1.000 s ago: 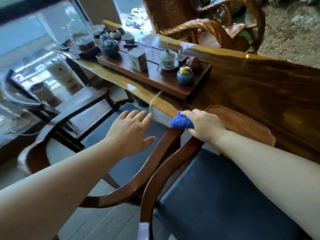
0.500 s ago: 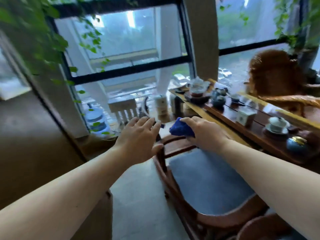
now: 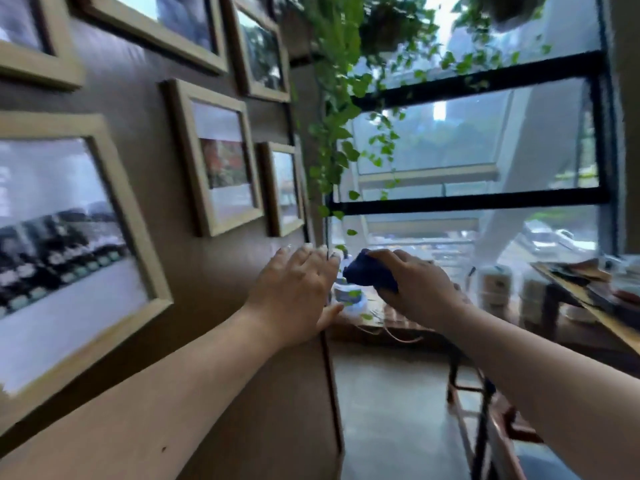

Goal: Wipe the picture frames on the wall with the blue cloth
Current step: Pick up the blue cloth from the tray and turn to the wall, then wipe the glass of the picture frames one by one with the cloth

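Right hand (image 3: 420,289): I see it clenched around the blue cloth (image 3: 370,271), held in the air.
Left hand (image 3: 298,289): fingers spread, empty, beside the wall (image 3: 138,98).
Picture frames (image 3: 221,161): hung left, untouched.
Containers: blurred, contents unreadable.

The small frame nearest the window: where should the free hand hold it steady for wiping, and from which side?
Probably the lower edge of the small frame, approached from below. It hangs flat on the wall just above the open left hand, and its wooden border stands out enough to pinch. The right hand holds the blue cloth.
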A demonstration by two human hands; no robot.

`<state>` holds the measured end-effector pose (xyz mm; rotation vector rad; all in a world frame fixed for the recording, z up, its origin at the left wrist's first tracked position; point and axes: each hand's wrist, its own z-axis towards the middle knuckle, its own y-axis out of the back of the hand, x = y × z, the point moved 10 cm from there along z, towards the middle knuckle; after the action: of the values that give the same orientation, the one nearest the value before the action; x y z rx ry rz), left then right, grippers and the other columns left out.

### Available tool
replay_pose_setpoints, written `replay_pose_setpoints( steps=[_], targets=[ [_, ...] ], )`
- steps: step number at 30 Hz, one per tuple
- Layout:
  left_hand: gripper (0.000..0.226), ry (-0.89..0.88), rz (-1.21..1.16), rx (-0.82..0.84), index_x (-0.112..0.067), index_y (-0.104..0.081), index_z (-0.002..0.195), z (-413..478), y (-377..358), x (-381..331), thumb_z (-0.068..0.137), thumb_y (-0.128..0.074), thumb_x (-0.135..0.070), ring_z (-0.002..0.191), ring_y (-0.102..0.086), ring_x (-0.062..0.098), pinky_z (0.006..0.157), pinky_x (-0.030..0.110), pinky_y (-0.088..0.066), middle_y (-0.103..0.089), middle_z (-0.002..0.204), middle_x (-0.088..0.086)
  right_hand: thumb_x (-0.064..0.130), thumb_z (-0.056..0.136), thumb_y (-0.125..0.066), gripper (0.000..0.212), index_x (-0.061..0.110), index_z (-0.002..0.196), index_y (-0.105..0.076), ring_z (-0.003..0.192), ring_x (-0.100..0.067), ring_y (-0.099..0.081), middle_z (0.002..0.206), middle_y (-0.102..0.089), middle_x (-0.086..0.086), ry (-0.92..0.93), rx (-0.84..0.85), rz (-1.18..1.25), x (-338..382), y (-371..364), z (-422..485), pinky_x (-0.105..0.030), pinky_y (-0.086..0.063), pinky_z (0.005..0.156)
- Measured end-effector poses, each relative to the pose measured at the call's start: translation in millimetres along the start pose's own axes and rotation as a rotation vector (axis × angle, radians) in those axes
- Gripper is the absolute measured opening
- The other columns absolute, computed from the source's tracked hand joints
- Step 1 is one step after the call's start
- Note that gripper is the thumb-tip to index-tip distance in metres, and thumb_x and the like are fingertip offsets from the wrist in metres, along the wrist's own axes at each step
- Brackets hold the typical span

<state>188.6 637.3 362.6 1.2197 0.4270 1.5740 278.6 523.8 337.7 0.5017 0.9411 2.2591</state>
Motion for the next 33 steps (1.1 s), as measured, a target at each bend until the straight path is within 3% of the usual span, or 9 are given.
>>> replay_pose_setpoints(
  steps=[4, 10, 18, 22, 26, 30, 33],
  targets=[
    [0.077, 0.116, 0.128, 0.017, -0.013, -0.028, 0.148, 9, 5, 65, 0.090, -0.043, -0.060, 0.141, -0.033, 0.030, 0.116, 0.050, -0.026, -0.038, 0.153, 0.012, 0.034, 0.082, -0.063, 0.052, 0.033, 0.130, -0.043, 0.091, -0.029, -0.062, 0.115, -0.061, -0.001, 0.072, -0.028, 0.149, 16, -33, 69, -0.033, -0.043, 0.059],
    [0.075, 0.285, 0.357, 0.057, -0.009, -0.041, 0.142, 35, 34, 146, 0.087, -0.048, -0.059, 0.135, -0.042, 0.035, 0.110, 0.054, -0.036, -0.048, 0.145, 0.017, 0.034, 0.082, -0.062, 0.053, 0.041, 0.129, -0.036, 0.091, -0.024, -0.058, 0.121, -0.052, 0.000, 0.167, -0.111, 0.382, 41, -52, 164, -0.038, -0.051, 0.066],
    [0.088, 0.556, 0.622, 0.058, -0.009, -0.014, 0.151, 59, 91, 226, 0.087, -0.040, -0.065, 0.148, -0.012, 0.032, 0.119, 0.050, -0.016, -0.016, 0.160, 0.015, 0.029, 0.086, -0.060, 0.043, 0.038, 0.126, -0.048, 0.084, -0.024, -0.057, 0.121, -0.040, -0.002, 0.237, -0.306, 0.650, 101, -6, 278, -0.034, -0.050, 0.061],
    [0.100, 0.620, 0.675, 0.118, -0.010, -0.002, 0.152, 58, 81, 247, 0.084, -0.038, -0.073, 0.149, -0.004, 0.029, 0.120, 0.049, -0.012, -0.004, 0.163, 0.012, 0.034, 0.086, -0.058, 0.044, 0.039, 0.129, -0.049, 0.085, -0.020, -0.055, 0.122, -0.039, 0.001, 0.254, -0.353, 0.679, 135, 3, 297, -0.038, -0.054, 0.064],
    [0.106, 0.644, 0.713, 0.121, -0.010, 0.004, 0.152, 53, 76, 250, 0.081, -0.040, -0.075, 0.150, 0.001, 0.028, 0.121, 0.051, -0.006, 0.005, 0.163, 0.013, 0.054, 0.088, -0.050, 0.047, 0.034, 0.130, -0.049, 0.086, -0.018, -0.056, 0.126, -0.043, -0.001, 0.284, -0.398, 0.751, 151, 2, 294, -0.034, -0.052, 0.065],
    [0.105, 0.640, 0.699, 0.105, -0.016, 0.002, 0.153, 51, 73, 251, 0.080, -0.042, -0.077, 0.150, 0.001, 0.029, 0.121, 0.053, -0.003, 0.005, 0.163, 0.014, 0.042, 0.088, -0.054, 0.035, 0.030, 0.121, -0.051, 0.081, -0.019, -0.055, 0.121, -0.044, -0.003, 0.325, -0.453, 0.662, 141, -2, 299, -0.033, -0.051, 0.059],
    [0.103, 0.634, 0.687, 0.108, -0.020, 0.000, 0.153, 52, 73, 251, 0.079, -0.046, -0.076, 0.149, 0.001, 0.031, 0.120, 0.055, -0.004, 0.006, 0.163, 0.015, 0.039, 0.087, -0.054, 0.031, 0.031, 0.117, -0.048, 0.080, -0.022, -0.055, 0.113, -0.042, -0.002, 0.183, -0.371, 0.702, 107, -25, 315, -0.037, -0.052, 0.062]
  ],
)
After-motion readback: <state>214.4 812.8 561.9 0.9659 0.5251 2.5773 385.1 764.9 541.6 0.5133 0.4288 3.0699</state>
